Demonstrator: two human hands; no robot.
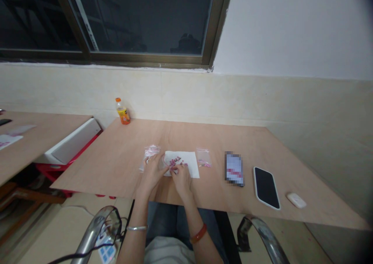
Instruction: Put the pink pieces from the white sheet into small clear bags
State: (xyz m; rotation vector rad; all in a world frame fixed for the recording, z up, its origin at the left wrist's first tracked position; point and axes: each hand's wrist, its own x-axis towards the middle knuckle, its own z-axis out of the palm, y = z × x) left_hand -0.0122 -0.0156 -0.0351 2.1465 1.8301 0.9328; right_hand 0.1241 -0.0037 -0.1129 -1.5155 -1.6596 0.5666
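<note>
Right of the white paper, a clear bag holds pink pieces; the hands sit together, grip unclear.

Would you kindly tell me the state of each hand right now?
Left hand: partly curled, apparently around a small clear bag; exact grip cannot be told.
Right hand: bent beside the pink pieces; whether it pinches one cannot be told.

The left arm and right arm reach forward and lean in. The left grip is curved, its thumb pointing across to the right grip, which has bent fingers. The fingertips of both come close together in the middle.
</note>
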